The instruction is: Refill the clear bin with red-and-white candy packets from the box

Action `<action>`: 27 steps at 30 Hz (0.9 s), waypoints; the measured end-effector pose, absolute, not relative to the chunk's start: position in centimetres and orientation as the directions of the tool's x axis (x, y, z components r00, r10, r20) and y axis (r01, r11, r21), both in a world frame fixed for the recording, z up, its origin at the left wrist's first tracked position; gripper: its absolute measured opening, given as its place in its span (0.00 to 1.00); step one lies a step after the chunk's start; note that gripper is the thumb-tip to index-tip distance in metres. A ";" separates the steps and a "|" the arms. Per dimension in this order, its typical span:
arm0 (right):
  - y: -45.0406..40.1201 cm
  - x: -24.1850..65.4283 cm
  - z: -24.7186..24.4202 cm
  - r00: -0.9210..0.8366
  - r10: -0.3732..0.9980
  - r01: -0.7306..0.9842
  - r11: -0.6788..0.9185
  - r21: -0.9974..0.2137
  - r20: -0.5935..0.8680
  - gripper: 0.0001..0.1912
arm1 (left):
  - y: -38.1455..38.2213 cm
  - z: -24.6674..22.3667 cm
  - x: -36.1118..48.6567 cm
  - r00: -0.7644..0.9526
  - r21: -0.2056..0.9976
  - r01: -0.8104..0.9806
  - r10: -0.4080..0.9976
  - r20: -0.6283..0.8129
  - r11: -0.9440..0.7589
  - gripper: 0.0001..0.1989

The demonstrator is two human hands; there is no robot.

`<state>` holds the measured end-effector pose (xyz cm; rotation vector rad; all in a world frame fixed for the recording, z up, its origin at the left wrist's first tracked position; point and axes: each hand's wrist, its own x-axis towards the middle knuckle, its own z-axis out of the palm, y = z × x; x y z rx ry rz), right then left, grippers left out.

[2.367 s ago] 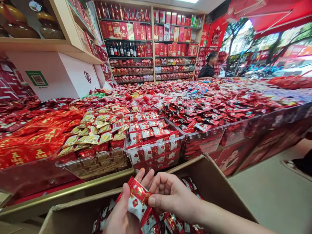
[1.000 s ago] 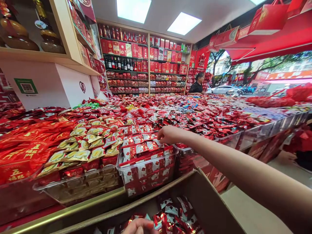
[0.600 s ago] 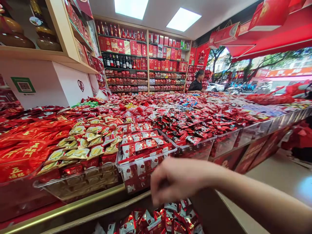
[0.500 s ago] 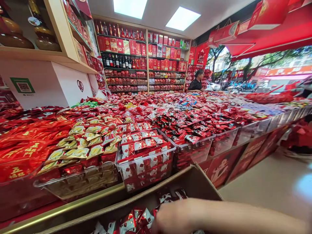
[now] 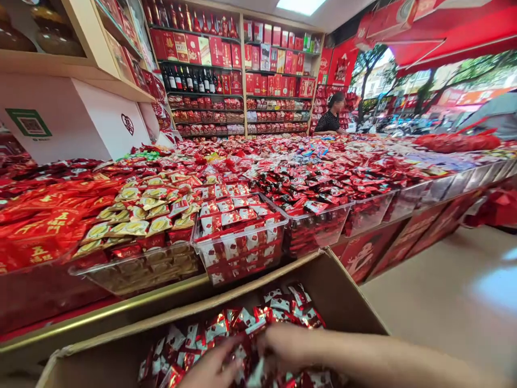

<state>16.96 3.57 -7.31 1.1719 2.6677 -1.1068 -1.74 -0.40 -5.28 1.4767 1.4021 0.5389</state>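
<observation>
Head view, both hands inside an open cardboard carton [image 5: 337, 293]. The carton occupies the lower foreground and holds a loose heap of red-and-white wrapped packets [image 5: 278, 303], lying at mixed angles. The left hand [image 5: 216, 364] enters from the bottom edge and reaches into the near part of the heap; the right hand [image 5: 283, 345], its forearm extending from the lower right, reaches in just beside it, among the same packets. Both hands are blurred and partly cut off or hidden, so whether either grip is open, closed or around a packet cannot be told.

Beyond the carton, a gold-coloured rail [image 5: 141, 307] runs obliquely at the left. Behind it, near the carton's far edge, is a clear plastic bin [image 5: 242, 233] with similar red-and-white packets arranged in rows. To its left lie gold-and-white packets [image 5: 135, 227] in another clear container, and farther left, bright red packets [image 5: 44, 231] with gold characters. To its right, a further clear bin [image 5: 319, 229] carries a pile of darker red-and-black packets [image 5: 315, 188]. In the background, a person [image 5: 329, 119] in dark patterned clothing is beside shelves [image 5: 244, 70] of bottles, boxes and packets.
</observation>
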 end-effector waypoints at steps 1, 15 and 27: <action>3.9 17.0 -6.2 -0.696 0.670 0.632 0.403 -0.662 -0.257 0.02 | -0.2 -5.1 -1.6 0.194 0.867 0.468 0.937 -0.289 0.171 0.19; 2.8 14.8 -0.9 -0.335 0.927 0.247 0.261 -0.933 0.170 0.18 | -1.3 -0.8 2.2 -0.267 0.891 0.437 0.929 0.256 -0.120 0.12; 2.4 15.8 -0.1 -0.406 0.911 0.012 0.088 -0.996 0.075 0.21 | -1.4 -0.8 2.3 -0.310 0.968 0.233 0.937 0.163 -0.092 0.13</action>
